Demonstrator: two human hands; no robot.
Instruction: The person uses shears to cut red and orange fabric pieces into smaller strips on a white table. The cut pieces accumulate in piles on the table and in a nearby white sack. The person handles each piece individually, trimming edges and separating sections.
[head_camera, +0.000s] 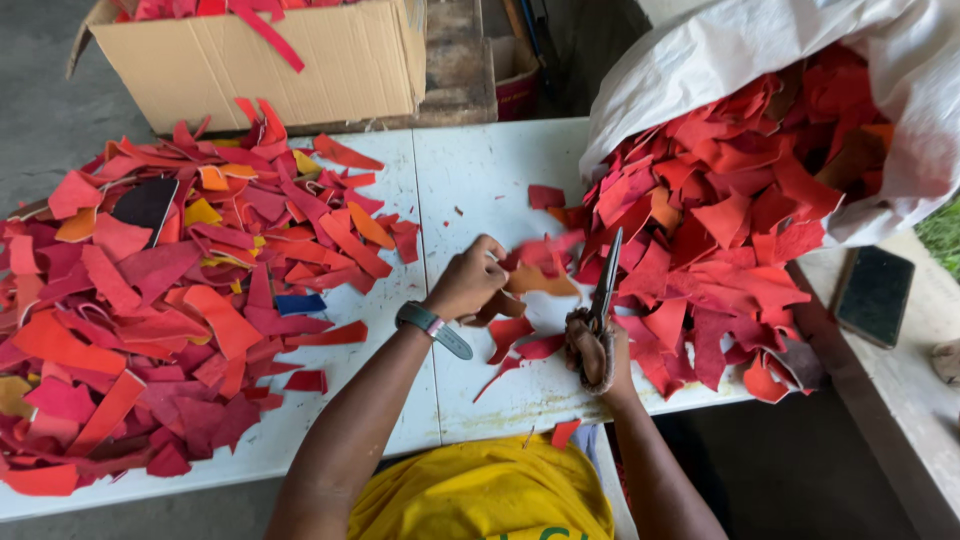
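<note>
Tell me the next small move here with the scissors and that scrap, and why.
Probably bring the scissors in the right hand across to the orange-brown scrap pinched by the left hand; the blades point away, beside it.

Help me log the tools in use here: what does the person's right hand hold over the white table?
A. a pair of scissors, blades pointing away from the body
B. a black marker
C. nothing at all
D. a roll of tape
A: the right hand grips a pair of scissors whose dark blades point away over the red scraps spilling from the white sack.
</note>
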